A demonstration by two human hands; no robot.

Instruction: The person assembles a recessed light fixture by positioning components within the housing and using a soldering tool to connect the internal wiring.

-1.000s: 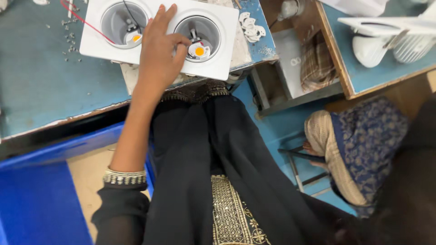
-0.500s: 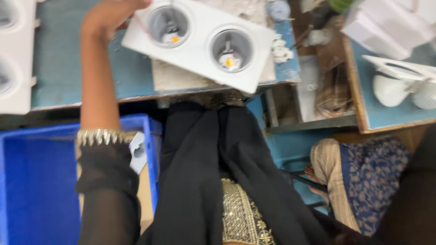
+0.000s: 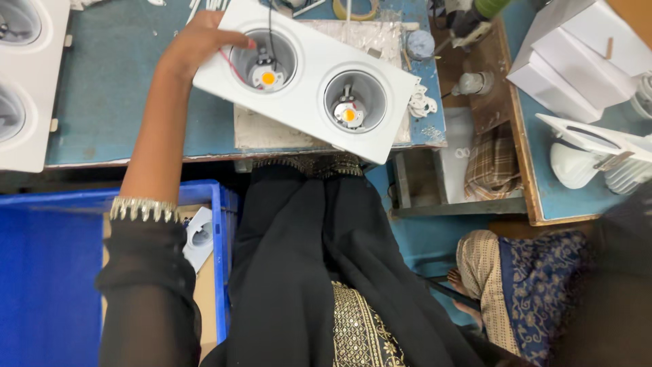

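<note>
We count one hand [image 3: 193,49] in view, the left, fingers clasped on the end of one white lamp housing [image 3: 305,78] with two round wells (an amber chip in each). It lies tilted across the table's [image 3: 102,102] front edge. Another housing [image 3: 24,75] sits at the left edge. One blue crate [image 3: 47,272] stands below.
</note>
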